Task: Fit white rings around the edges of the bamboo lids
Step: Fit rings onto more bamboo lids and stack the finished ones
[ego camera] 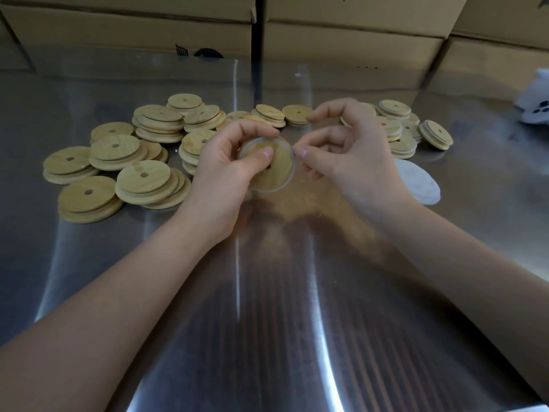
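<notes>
Packing workshop: stacked cardboard cartons point(341, 46) wall in the steel worktable point(267, 292) beyond the worker's fingers point(329, 110), with loose bamboo lids point(142, 176) heaped left and right of them.

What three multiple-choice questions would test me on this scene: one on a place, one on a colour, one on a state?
1. Where does the pile of loose white rings lie?
A. on the person's lap
B. on the table, right of the right hand
C. on a shelf

2. What colour are the cardboard boxes behind the table?
A. blue
B. brown
C. red

3. How is the bamboo lid in the left hand?
A. bare
B. snapped in two
C. edged with a white ring

Answers:
1 B, the pile shows just beyond the right wrist.
2 B, all are plain brown card.
3 C, a pale band runs round its rim.
</notes>
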